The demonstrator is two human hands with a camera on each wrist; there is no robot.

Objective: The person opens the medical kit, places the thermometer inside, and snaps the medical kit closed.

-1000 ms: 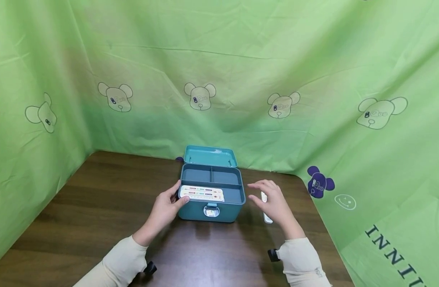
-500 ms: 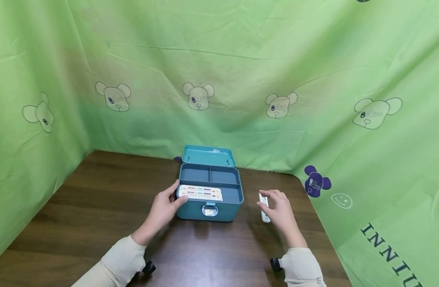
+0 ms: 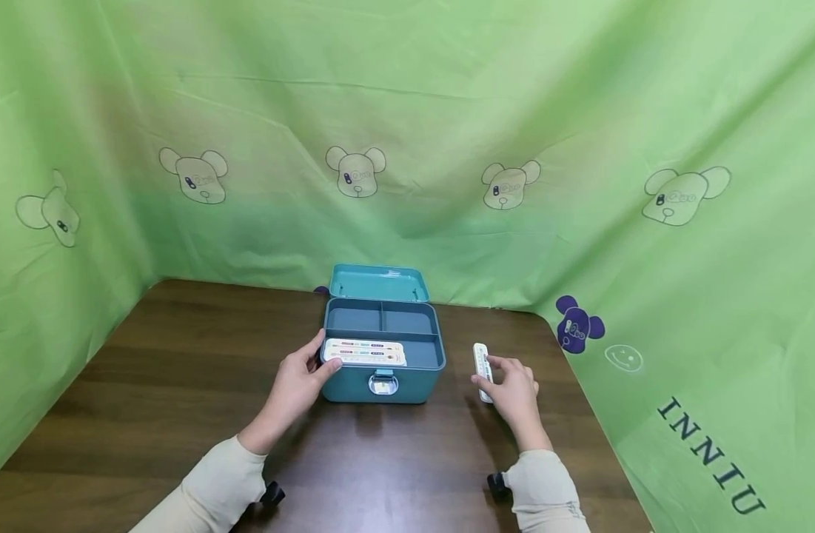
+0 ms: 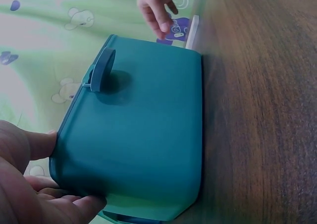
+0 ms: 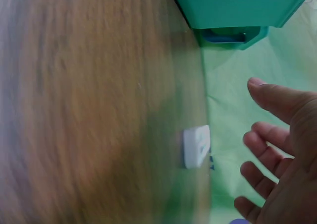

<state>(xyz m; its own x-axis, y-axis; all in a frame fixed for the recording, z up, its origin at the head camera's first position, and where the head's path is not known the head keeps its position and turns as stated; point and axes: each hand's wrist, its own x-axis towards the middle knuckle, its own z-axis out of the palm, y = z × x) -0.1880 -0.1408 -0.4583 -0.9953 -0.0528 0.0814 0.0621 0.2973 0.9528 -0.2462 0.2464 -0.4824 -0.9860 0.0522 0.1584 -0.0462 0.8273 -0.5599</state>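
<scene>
A teal storage box (image 3: pixel 374 389) stands with its lid (image 3: pixel 379 283) tipped back. My left hand (image 3: pixel 294 381) grips its front left corner, thumb at the rim and fingers along the side. Flat white printed cases (image 3: pixel 363 352) lie in the front compartment, at its left. Right of the box, a narrow white printed case (image 3: pixel 481 363) rests on the table. My right hand (image 3: pixel 514 389) hovers over this case, thumb and fingers spread. In the right wrist view, a gap shows between the fingers (image 5: pixel 270 135) and the small white case (image 5: pixel 196 147).
Two smaller compartments (image 3: pixel 354 317) sit at the back of the box, split by a divider. A metal latch (image 3: pixel 383 383) is on the box front. Green printed cloth (image 3: pixel 434 126) hangs behind and beside the brown wooden table (image 3: pixel 147 385).
My right hand has moved away from the box's right side and over the narrow white case. My left hand keeps its grip on the box. The head view has shifted slightly.
</scene>
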